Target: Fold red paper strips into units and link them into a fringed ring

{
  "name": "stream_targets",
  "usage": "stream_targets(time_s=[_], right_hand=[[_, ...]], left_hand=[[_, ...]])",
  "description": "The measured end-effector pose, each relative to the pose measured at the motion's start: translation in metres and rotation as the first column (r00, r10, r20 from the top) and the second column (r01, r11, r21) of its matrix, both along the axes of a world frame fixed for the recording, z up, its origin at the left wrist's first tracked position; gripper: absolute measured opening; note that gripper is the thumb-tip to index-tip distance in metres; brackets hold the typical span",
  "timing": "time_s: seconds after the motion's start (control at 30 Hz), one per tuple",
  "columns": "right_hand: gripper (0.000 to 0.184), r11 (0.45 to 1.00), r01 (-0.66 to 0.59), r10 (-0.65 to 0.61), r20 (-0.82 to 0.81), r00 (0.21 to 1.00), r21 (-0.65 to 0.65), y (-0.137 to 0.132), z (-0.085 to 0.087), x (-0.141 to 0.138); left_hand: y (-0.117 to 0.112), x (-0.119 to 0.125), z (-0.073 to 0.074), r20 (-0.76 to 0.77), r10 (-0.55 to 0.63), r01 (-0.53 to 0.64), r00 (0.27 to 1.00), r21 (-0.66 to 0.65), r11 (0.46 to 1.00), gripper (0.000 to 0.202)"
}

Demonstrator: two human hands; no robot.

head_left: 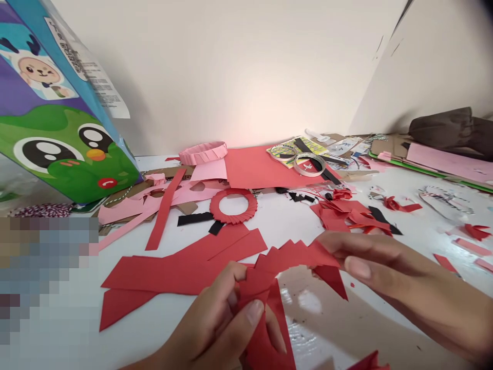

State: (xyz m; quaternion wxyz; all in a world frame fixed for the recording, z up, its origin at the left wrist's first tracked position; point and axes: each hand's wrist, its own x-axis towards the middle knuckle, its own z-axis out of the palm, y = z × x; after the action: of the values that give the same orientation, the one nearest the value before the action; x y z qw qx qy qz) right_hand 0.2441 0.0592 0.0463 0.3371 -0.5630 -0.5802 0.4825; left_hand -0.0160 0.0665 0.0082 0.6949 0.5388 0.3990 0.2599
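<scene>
While the left hand pinches one side of a pleated red paper strip, the right hand touches the other; whether it grips, I cannot tell. The strip arches between both hands, a red ring lying beyond the left hand on the worktop.

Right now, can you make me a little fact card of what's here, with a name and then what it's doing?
Left hand: pinching the folded red strip
Right hand: fingers at the strip's other end; grip unclear
Strip shape: zigzag folds, curving in an arc
Red ring: lying flat behind the left hand, black strips at its lower left
Pink ring: farther back, near the wall
Big red sheet: to the right of the pink ring
Box: at left, big-eyed green face
</scene>
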Motion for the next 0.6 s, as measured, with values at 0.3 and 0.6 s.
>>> stream_targets(time_s=[0.3,0.6], right_hand=[[0.024,0.968,0.23,-0.199,-0.25,0.947,0.102,0.005,-0.006,0.005],[0.019,0.969,0.236,-0.214,-0.238,0.947,0.07,0.014,-0.004,0.016]], left_hand=[[0.008,0.005,0.01,0.158,0.038,-0.009,0.987,-0.185,0.983,0.034],[0.017,0.007,0.015,0.103,-0.011,0.043,0.995,-0.313,0.949,0.04]])
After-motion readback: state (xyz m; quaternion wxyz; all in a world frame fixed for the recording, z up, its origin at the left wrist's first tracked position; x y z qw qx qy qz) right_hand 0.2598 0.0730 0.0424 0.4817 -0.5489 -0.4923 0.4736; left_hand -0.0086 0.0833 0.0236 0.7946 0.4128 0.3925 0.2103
